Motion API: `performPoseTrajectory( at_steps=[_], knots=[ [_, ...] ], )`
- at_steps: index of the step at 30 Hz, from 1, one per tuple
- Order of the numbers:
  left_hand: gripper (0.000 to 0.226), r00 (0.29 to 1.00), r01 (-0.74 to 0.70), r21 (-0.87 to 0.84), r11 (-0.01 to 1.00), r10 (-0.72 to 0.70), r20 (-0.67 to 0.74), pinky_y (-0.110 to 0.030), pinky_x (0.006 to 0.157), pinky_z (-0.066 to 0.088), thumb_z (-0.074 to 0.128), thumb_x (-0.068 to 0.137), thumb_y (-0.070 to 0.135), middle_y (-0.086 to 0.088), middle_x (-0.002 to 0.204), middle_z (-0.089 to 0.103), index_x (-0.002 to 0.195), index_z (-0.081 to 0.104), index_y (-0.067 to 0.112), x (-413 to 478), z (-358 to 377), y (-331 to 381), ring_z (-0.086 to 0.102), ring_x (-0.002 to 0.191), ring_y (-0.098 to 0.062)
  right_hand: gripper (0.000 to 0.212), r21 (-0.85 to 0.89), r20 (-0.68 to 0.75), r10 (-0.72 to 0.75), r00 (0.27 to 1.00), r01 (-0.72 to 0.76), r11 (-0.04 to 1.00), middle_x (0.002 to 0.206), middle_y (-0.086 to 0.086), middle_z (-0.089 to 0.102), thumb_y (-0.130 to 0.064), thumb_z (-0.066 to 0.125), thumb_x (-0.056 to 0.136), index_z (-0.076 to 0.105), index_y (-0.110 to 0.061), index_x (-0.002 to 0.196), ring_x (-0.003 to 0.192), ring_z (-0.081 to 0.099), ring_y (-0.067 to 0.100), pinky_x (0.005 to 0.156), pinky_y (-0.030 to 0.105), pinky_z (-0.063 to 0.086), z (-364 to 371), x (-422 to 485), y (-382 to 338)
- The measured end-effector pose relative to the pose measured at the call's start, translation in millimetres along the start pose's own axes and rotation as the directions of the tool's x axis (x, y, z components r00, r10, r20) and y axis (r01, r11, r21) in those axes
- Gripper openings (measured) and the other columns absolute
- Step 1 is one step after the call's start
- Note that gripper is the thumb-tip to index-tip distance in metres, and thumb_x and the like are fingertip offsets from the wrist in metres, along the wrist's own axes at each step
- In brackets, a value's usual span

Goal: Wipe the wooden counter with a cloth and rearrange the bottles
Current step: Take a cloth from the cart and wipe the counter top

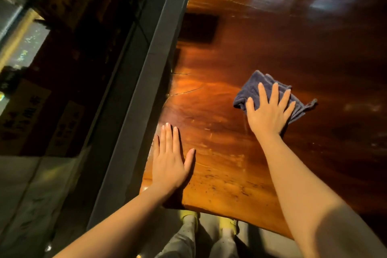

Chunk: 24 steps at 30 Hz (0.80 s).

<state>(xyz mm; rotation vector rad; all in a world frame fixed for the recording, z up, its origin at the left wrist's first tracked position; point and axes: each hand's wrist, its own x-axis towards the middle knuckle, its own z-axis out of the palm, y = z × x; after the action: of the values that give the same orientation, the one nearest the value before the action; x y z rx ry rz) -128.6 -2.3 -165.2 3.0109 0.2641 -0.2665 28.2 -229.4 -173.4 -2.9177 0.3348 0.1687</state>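
Observation:
The glossy reddish-brown wooden counter (240, 52) fills the right half of the head view. A crumpled grey-blue cloth (254, 85) lies on it right of centre. My right hand (269, 109) presses flat on the cloth, fingers spread, covering its near part. My left hand (170, 158) rests flat on the bare wood near the counter's left edge, fingers together, thumb out, holding nothing. No bottles are in view.
A grey metal window frame (146, 81) runs diagonally along the counter's left edge, with dark glass beyond it. A dark rectangular patch (198, 27) shows on the counter further back. Below the counter's front edge are my legs and yellow shoes (189, 217).

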Motion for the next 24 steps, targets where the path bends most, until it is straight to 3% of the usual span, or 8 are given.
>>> performPoseTrajectory(
  at_steps=[7, 14, 19, 24],
  knots=[
    [0.082, 1.000, -0.016, -0.052, 0.999, 0.015, -0.001, -0.043, 0.121, 0.001, 0.005, 0.090, 0.065, -0.007, 0.157, -0.004, 0.150, 0.007, 0.009, 3.4, -4.4, 4.1, -0.004, 0.148, -0.024, 0.061, 0.009, -0.042, 0.264, 0.964, -0.264, 0.964, 0.161, 0.004, 0.009, -0.058, 0.029, 0.092, 0.019, -0.036, 0.148, 0.147, -0.002, 0.035, 0.118, 0.058, 0.000, -11.3, -5.5, 75.1],
    [0.082, 0.999, -0.035, -0.055, 0.998, 0.036, 0.026, -0.042, 0.121, -0.006, -0.002, 0.087, 0.067, -0.004, 0.158, -0.011, 0.150, -0.003, 0.015, 29.2, -6.9, 10.6, -0.015, 0.147, -0.021, 0.063, 0.030, -0.032, 0.417, 0.909, -0.416, 0.909, 0.162, 0.008, 0.001, -0.059, 0.024, 0.093, 0.012, -0.034, 0.150, 0.145, -0.008, 0.042, 0.114, 0.064, -0.005, -13.2, 28.8, 50.2],
    [0.080, 0.999, -0.043, -0.024, 0.999, 0.043, 0.006, -0.044, 0.120, -0.006, 0.003, 0.091, 0.067, -0.005, 0.160, -0.006, 0.151, 0.001, 0.016, 36.7, -0.1, 10.0, -0.013, 0.148, -0.022, 0.066, 0.006, 0.012, 0.303, 0.953, -0.303, 0.953, 0.161, 0.009, 0.001, -0.062, 0.021, 0.091, 0.010, -0.034, 0.150, 0.145, -0.008, 0.043, 0.114, 0.065, -0.006, -7.5, 62.4, -11.0],
    [0.079, 1.000, -0.009, -0.037, 0.999, 0.010, 0.002, -0.044, 0.118, -0.007, 0.008, 0.090, 0.070, -0.003, 0.159, -0.004, 0.150, 0.000, 0.020, 38.3, 2.9, 12.3, -0.009, 0.147, -0.022, 0.065, 0.056, 0.059, -0.045, 0.997, 0.041, 0.998, 0.162, 0.007, 0.003, -0.061, 0.029, 0.090, 0.014, -0.037, 0.148, 0.145, -0.009, 0.042, 0.113, 0.063, -0.007, 10.5, 63.9, -121.8]
  ],
)
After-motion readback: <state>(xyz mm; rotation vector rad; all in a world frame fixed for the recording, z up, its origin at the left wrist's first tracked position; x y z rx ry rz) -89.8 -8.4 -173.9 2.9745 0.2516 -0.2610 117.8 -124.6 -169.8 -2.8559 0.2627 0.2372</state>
